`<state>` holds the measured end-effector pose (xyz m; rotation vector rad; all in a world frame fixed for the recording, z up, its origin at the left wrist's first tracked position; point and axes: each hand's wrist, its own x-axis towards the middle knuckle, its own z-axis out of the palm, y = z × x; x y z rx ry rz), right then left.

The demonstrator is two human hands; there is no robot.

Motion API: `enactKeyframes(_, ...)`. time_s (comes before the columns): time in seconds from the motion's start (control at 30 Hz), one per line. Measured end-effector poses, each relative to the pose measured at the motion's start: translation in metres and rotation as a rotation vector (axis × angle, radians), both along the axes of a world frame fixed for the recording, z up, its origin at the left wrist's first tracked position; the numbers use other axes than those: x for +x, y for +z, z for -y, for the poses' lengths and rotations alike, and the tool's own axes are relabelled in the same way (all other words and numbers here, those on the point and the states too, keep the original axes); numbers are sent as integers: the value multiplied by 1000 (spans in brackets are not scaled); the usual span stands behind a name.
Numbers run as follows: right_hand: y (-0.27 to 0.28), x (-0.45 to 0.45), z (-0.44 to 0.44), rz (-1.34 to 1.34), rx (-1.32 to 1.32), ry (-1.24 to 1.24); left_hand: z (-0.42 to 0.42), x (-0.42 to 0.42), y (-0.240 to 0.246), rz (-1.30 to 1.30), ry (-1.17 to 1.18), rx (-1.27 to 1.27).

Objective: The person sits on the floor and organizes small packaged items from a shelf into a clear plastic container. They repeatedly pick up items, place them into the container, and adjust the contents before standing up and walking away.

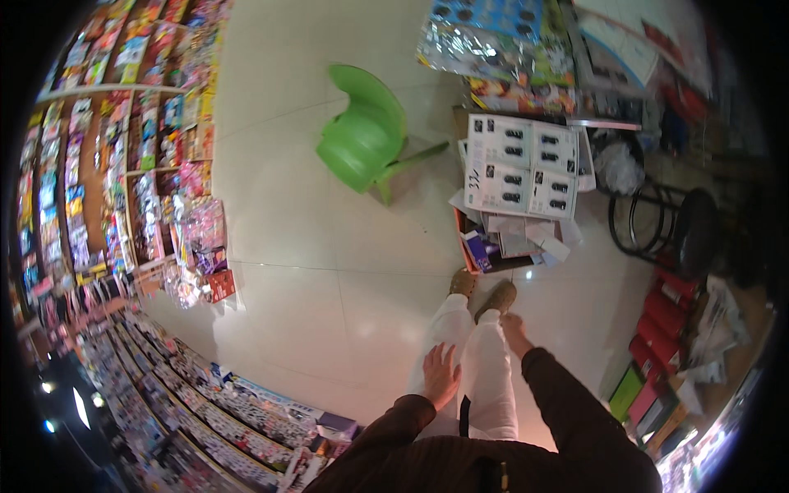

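Note:
Resting over my left thigh, my left hand has its fingers apart and holds nothing. My right hand reaches down beside my right lower leg, near the hem of the white trousers; its fingers are bent, and whether they pinch the cloth cannot be told. Below it are my brown shoes. Just past the shoes stands an open carton of papers and small boxes, with a flat white printed box lying over it.
A green plastic chair stands on the tiled floor. Shelves of packaged goods line the left, with a sloped display rack at lower left. At right are a black round stool, red rolls and wrapped goods.

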<state>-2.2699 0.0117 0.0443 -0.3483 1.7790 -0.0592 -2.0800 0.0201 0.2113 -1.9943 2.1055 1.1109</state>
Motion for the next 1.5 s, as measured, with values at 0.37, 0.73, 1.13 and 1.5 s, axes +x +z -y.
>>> enactKeyframes(0.37, 161, 46, 50, 1488, 160, -956, 96, -33, 98, -608, -198, -556)
enactKeyframes(0.73, 311, 37, 96, 1196, -159, -533, 131, -19, 121, -249, -187, -281)
enactKeyframes(1.13, 510, -28, 190, 594, -1225, -582, 71, 196, 85, 321, 611, 181)
enactKeyframes(1.5, 562, 62, 185, 1137, -1351, -79, -41, 212, -18, 342, 372, 610)
